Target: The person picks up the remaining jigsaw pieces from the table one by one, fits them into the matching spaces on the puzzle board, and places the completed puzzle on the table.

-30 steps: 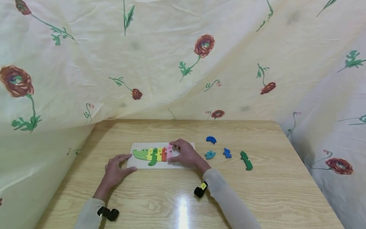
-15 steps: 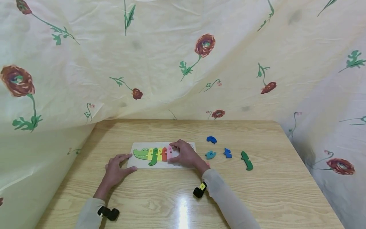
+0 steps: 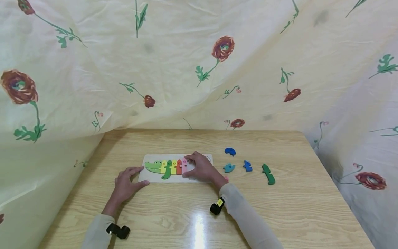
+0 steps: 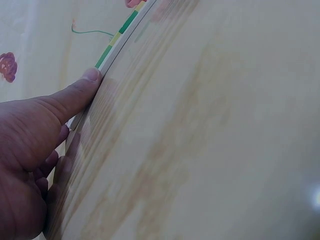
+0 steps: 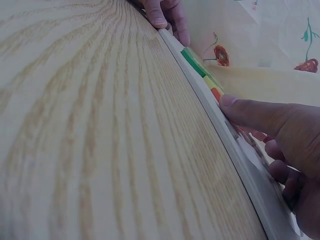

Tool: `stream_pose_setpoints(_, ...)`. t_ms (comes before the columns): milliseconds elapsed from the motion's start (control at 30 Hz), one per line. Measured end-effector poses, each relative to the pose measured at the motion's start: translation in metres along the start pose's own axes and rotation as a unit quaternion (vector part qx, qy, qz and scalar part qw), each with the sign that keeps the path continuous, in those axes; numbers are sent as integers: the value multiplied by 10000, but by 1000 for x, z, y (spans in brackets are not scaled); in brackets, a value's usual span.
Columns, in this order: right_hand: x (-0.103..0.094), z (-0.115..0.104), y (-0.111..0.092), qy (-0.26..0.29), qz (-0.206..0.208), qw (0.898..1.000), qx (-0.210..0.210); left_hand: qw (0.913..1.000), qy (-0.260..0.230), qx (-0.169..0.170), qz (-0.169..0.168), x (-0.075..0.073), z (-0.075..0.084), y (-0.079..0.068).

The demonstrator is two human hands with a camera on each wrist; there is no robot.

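Note:
A crocodile puzzle board (image 3: 152, 179) lies on the table, with a green head, yellow, green and red pieces in a row. My right hand (image 3: 201, 167) pinches a pink puzzle piece (image 3: 184, 165) between thumb and fingers, at the right end of that row beside the red piece (image 3: 178, 167). The hand covers much of the board's right part. My left hand (image 3: 125, 185) holds the board's near left corner, thumb on the front edge and index finger at the left edge. In the left wrist view its thumb (image 4: 82, 90) meets the board's rim.
Loose pieces lie right of the board: a dark blue curved one (image 3: 230, 151), a teal one (image 3: 229, 168), a blue one (image 3: 247, 166) and a long green one (image 3: 268, 174). A pinkish piece (image 3: 226, 179) shows partly behind the right wrist. A flowered cloth (image 3: 174, 69) hangs behind the table.
The pink piece has settled lower, level with the row, under my right hand. The pinkish piece by the right wrist has come into sight. My left hand stays put.

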State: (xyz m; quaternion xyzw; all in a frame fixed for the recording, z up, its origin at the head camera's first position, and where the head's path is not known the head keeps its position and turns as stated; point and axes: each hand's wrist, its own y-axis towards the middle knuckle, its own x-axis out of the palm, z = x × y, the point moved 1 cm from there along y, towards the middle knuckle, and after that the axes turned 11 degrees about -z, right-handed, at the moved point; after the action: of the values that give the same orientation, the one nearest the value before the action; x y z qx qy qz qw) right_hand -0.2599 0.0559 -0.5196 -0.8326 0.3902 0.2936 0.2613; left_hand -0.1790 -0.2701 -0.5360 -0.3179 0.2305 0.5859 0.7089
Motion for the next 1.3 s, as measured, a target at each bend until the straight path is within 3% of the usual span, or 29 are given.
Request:
stream_pose_setpoints(467, -2, -2, -1, 0, -226, 9996, 174, 10000, -55, -75, -30, -1, 2, 0)
stream_pose_setpoints(1300, -3, -1, 1, -584, -308, 9978, 112, 10000, -81, -53, 9, -1, 2, -2)
